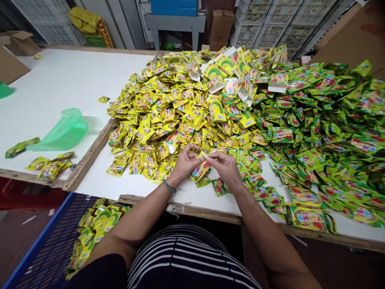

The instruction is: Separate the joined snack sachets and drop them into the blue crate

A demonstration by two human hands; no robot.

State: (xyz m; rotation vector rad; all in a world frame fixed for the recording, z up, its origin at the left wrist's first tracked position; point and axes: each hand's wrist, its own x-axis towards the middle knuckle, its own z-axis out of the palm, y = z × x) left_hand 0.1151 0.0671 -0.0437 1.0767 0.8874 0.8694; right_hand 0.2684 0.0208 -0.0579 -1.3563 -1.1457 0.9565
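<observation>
Both hands meet over the near edge of the packet heap. My left hand, with a beaded bracelet on its wrist, has its fingers closed on the left side of a small yellow box. My right hand pinches the same box near its top right corner. Behind the hands rises a large heap of yellow packets. Green packets are piled to the right, and some lie just beside my right hand. Several flat yellow boxes rest on top of the heap.
A translucent green scoop lies on the white table at the left, beyond a wooden divider. Below the table's front edge, a blue crate holds yellow boxes. Cartons and white crates stand behind.
</observation>
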